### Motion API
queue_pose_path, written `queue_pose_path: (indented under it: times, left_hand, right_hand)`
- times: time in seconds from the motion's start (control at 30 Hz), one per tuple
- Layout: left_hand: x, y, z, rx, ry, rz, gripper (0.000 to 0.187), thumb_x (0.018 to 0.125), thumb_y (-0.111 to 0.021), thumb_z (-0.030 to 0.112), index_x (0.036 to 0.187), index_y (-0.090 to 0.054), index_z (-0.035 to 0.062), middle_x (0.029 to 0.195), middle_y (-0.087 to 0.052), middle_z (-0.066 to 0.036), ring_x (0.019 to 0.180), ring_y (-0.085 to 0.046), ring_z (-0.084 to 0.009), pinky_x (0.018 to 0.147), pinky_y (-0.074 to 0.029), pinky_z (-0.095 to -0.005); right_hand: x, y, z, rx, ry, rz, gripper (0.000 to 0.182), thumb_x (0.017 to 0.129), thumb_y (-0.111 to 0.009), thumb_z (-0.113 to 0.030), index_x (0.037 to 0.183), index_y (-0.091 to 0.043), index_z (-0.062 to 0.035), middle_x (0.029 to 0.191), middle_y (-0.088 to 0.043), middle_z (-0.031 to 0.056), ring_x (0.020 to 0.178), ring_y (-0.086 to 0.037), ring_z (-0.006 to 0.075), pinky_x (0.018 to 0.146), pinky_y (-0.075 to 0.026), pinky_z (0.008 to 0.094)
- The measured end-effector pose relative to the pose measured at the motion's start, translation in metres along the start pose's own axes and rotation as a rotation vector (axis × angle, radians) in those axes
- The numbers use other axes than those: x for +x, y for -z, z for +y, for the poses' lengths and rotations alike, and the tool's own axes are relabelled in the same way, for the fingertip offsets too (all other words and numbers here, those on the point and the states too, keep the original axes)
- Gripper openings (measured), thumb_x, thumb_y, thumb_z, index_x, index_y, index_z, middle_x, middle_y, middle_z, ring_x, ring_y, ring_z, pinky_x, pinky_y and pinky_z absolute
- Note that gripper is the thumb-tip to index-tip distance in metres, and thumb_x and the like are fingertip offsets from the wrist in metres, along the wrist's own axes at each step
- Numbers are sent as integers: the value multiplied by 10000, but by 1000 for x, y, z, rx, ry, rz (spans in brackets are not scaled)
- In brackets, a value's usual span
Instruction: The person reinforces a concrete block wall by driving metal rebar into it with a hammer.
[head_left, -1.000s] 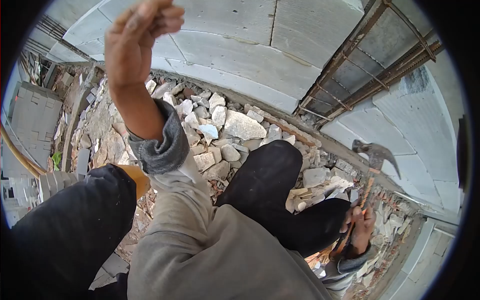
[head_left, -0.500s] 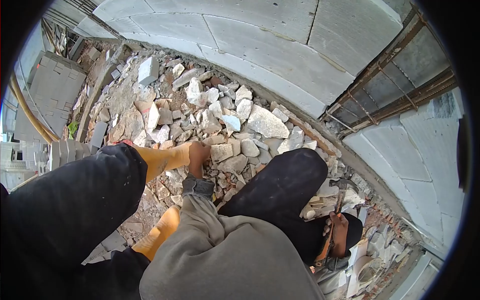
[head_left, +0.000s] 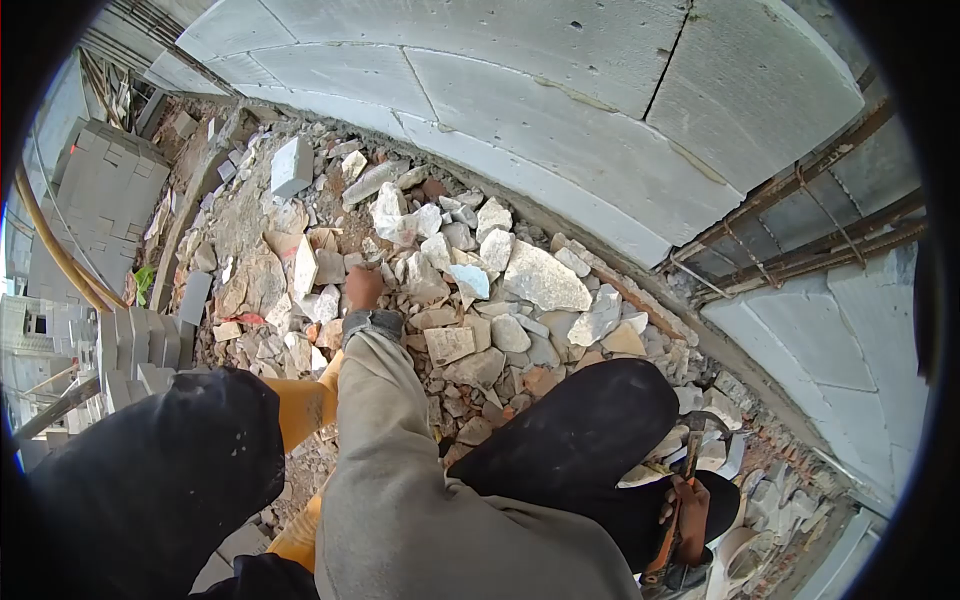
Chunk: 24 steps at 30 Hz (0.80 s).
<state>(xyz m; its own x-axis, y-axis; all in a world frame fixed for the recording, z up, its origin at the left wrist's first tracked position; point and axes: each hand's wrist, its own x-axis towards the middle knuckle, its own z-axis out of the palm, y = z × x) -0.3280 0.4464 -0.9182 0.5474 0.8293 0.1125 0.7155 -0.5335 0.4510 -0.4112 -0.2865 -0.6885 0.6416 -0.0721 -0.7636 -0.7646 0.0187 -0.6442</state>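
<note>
Reaching forward into the rubble, my left hand (head_left: 363, 287) is beside a pale flat stone piece (head_left: 329, 267) and small broken stones. Its fingers are mostly hidden behind the back of the hand, so their grip does not show. My right hand (head_left: 688, 515) is closed around the handle of a hammer (head_left: 692, 455), down at the right beside my bent leg. The hammer's head points away from me. A light-blue-faced stone (head_left: 470, 281) and a large whitish stone (head_left: 545, 277) lie to the right of my left hand.
A pale block wall (head_left: 530, 95) curves along the far side, with rusty rebar (head_left: 830, 215) in a gap. A grey block (head_left: 292, 167) sits on the rubble. Stacked blocks (head_left: 140, 340) stand at the left. My yellow boot (head_left: 300, 410) is close to my left arm.
My left hand has moved forward and slightly left, from beside my yellow boot into the stones. My right hand still grips the hammer, and the view has shifted a little.
</note>
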Motion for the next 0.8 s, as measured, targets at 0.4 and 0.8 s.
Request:
queue_pose_path:
  times: [0.4,0.8]
  left_hand:
    - [46,-18,-10,92,-123,-407,263,790,-652,192,600,-562,34,553,-540,-165,514,-526,-350,502,-391,-472]
    - [21,17,126,-742,323,469,288,883,-640,258,779,-591,-6,655,-597,-128,555,-591,-200,515,-476,-367]
  right_hand:
    - [-19,-23,-21,-173,-116,152,252,931,-623,-201,804,-577,12,653,-600,71,491,-592,166,479,-494,315]
    - [52,-16,11,-329,-78,26,280,926,-652,-219,797,-624,27,638,-630,80,512,-605,158,501,-487,313]
